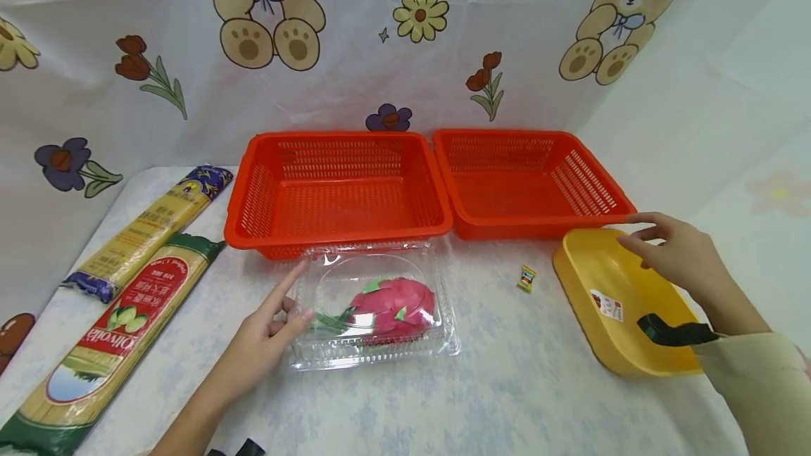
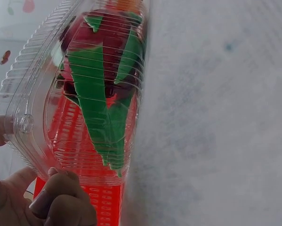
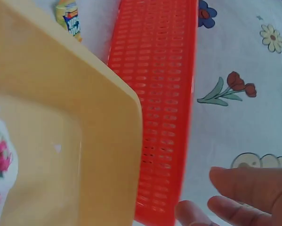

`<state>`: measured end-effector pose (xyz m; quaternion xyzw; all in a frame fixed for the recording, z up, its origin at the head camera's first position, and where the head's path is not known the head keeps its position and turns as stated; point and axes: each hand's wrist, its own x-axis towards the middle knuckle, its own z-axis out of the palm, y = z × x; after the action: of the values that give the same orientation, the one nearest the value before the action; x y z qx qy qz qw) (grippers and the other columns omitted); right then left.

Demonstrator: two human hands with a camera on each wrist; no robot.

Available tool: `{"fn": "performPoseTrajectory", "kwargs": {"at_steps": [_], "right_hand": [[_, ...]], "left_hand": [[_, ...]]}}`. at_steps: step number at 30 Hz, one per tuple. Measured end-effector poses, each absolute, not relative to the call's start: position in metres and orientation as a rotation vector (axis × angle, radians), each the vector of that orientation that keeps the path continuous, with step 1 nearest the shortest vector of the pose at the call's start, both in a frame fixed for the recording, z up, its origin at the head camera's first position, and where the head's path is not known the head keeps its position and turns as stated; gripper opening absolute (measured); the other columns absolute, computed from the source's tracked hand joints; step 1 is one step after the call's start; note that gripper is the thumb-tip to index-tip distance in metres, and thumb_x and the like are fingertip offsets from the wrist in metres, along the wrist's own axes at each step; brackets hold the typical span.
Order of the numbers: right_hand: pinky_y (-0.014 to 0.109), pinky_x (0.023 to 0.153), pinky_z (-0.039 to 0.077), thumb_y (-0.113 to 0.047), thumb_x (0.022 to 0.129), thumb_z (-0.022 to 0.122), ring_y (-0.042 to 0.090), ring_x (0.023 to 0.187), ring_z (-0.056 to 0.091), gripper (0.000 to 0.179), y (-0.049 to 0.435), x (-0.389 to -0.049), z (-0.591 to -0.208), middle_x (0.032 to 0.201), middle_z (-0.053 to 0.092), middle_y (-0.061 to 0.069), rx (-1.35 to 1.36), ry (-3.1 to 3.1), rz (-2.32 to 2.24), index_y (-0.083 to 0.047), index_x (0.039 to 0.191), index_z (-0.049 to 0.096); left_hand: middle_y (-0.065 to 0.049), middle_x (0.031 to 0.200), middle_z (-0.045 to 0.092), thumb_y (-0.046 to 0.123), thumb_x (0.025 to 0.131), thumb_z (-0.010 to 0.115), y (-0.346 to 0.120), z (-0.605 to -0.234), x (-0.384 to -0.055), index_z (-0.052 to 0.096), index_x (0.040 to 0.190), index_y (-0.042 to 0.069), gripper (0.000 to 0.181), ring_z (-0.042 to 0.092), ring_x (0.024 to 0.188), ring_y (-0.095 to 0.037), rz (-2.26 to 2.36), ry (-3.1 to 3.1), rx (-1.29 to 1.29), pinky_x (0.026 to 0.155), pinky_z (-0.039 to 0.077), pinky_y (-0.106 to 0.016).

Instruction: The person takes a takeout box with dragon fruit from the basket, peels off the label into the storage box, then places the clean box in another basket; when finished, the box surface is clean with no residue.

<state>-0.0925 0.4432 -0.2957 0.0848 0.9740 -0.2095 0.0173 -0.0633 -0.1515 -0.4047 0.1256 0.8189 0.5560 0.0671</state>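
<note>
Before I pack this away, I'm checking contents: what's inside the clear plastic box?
The clear plastic box holds what looks like a pink dragon fruit with green leaves. Whatever lies directly beneath it is hidden.

This looks like a screened-off tabletop spot: a table (image 1: 500,350) backed by a cloth (image 1: 355,62) printed with teddy bears (image 1: 272,9) and flowers (image 1: 421,14). Whether it's a home is unclear.

The packet (image 1: 526,278) lies between the container (image 1: 332,276) and tub (image 1: 579,308).
</note>
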Motion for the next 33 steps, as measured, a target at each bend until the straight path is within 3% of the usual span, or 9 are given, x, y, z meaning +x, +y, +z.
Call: {"fn": "performPoseTrajectory", "kwargs": {"at_steps": [3,7,11,15,20,27,33], "right_hand": [[0.032,0.061,0.054,-0.056,0.099,0.058,0.026,0.074,0.064,0.070,0.446,-0.111,-0.304,0.120,0.063,0.031,0.269,2.959,-0.813,0.001,0.139,0.046],[0.033,0.064,0.054,-0.052,0.102,0.055,0.027,0.074,0.066,0.058,0.451,-0.133,-0.316,0.107,0.074,0.011,0.242,2.823,-1.071,-0.002,0.131,0.044],[0.029,0.068,0.056,-0.048,0.102,0.058,0.021,0.072,0.065,0.044,0.457,-0.144,-0.324,0.097,0.075,-0.004,0.337,2.618,-1.433,-0.013,0.126,0.044],[0.024,0.068,0.057,-0.039,0.098,0.067,0.017,0.068,0.063,0.040,0.462,-0.140,-0.335,0.094,0.075,-0.004,0.440,2.366,-1.877,-0.018,0.126,0.046],[0.024,0.067,0.056,-0.026,0.096,0.071,0.016,0.068,0.062,0.045,0.464,-0.137,-0.348,0.097,0.075,0.001,0.415,2.141,-2.260,-0.015,0.134,0.048],[0.026,0.068,0.058,-0.016,0.097,0.070,0.017,0.070,0.064,0.047,0.467,-0.139,-0.358,0.099,0.076,0.003,0.418,1.981,-2.450,-0.016,0.140,0.052],[0.026,0.068,0.058,-0.015,0.097,0.069,0.018,0.071,0.065,0.050,0.468,-0.140,-0.359,0.097,0.074,0.001,0.431,1.943,-2.480,-0.016,0.144,0.051]], "left_hand": [[-0.011,0.100,0.050,0.030,0.102,0.065,-0.152,-0.406,-0.063,0.027,0.159,0.046,0.071,0.037,0.050,-0.008,1.691,2.462,0.395,0.049,0.038,-0.029],[-0.012,0.099,0.049,0.029,0.102,0.065,-0.152,-0.407,-0.062,0.026,0.159,0.046,0.071,0.035,0.050,-0.006,1.696,2.462,0.406,0.048,0.038,-0.028],[-0.012,0.098,0.048,0.026,0.102,0.064,-0.151,-0.406,-0.060,0.025,0.160,0.045,0.073,0.034,0.050,-0.005,1.703,2.461,0.432,0.046,0.037,-0.028],[-0.013,0.099,0.047,0.024,0.101,0.066,-0.150,-0.406,-0.061,0.026,0.160,0.044,0.074,0.034,0.050,-0.005,1.733,2.443,0.446,0.047,0.037,-0.028],[-0.013,0.097,0.044,0.021,0.100,0.068,-0.147,-0.407,-0.061,0.030,0.160,0.042,0.074,0.037,0.052,-0.008,1.792,2.432,0.445,0.048,0.038,-0.027],[-0.012,0.082,0.039,0.005,0.093,0.074,-0.141,-0.403,-0.055,0.042,0.157,0.027,0.076,0.030,0.053,-0.009,1.954,2.477,0.557,0.043,0.030,-0.028],[-0.008,0.080,0.034,-0.009,0.091,0.067,-0.131,-0.396,-0.049,0.049,0.154,0.018,0.071,0.032,0.054,-0.015,2.175,2.411,0.515,0.042,0.030,-0.030]]}}
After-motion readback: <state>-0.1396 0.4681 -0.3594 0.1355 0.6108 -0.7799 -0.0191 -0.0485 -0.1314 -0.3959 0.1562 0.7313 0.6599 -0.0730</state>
